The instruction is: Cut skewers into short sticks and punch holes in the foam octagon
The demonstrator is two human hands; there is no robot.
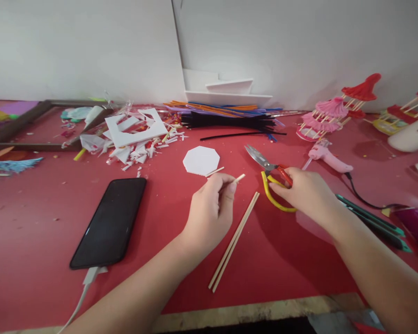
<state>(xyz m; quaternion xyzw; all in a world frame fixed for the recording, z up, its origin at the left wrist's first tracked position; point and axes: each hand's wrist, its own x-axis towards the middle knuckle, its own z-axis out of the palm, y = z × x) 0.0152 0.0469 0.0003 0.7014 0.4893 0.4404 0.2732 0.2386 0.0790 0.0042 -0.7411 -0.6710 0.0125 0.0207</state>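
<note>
My left hand (212, 209) pinches a short wooden stick piece (239, 177) between its fingertips, just in front of a white foam octagon (201, 160). Another short stick piece (215, 171) lies at the octagon's near edge. My right hand (306, 191) grips the red and yellow handles of a pair of metal shears (264, 165), whose blades point up and left over the red table. Two long wooden sticks (234, 241) lie side by side between my hands.
A black phone (110, 221) on a white cable lies at the left. White foam scraps (135, 134) and a wooden frame (31, 121) sit at the back left, pipe cleaners (230, 118) at the back centre. A pink glue gun (329, 159), paper pagoda models (329, 113) and green-handled tools (372, 221) are at the right.
</note>
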